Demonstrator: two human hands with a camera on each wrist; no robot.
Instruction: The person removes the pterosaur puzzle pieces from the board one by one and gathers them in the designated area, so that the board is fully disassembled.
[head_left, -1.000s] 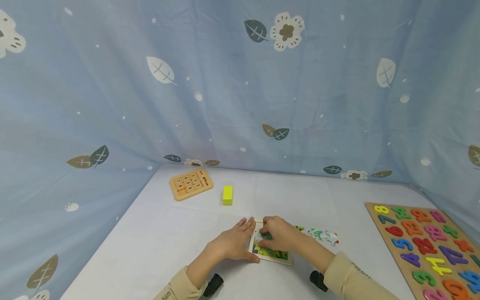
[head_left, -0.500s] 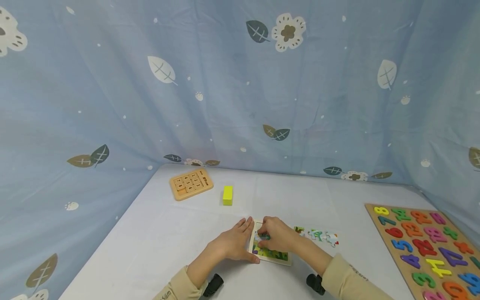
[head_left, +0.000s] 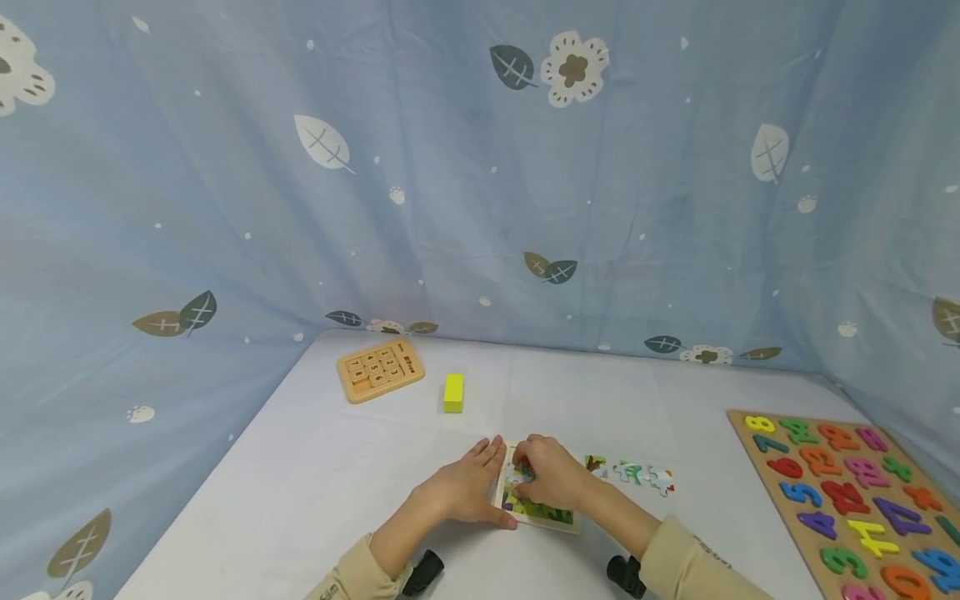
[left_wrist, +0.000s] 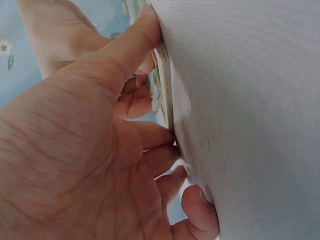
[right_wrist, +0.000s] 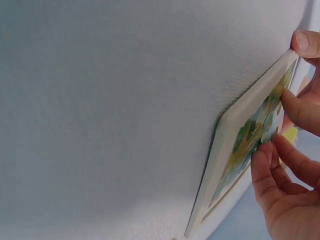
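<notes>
At the near right of the bench [head_left: 337, 492], a letter board [head_left: 838, 533] is lying flat, well apart from the hands. Near the centre, the left hand [head_left: 467, 486] is bracing a puzzle frame [right_wrist: 215, 165] at its left end; its fingers are extending along the edge, unclenched, and its thumb is touching the near corner. The frame is resting face up on the bench. Above it, the right hand [head_left: 555, 472] is apparently pinching a puzzle piece [right_wrist: 270, 125] between thumb and fingers; these are partly hiding how the piece is seating. Caution: slack pressure from the left hand could be letting the frame slide; forcing a misaligned tab could be lifting neighbouring pieces. Just beyond the right forearm, loose pieces [head_left: 628, 472] are lying in a row; a low sleeve could be sweeping them aside. Farther back, a yellow block [head_left: 453, 393] is standing clear, and a number puzzle [head_left: 411, 360] is lying beyond it, before the patterned curtain [head_left: 450, 208].
</notes>
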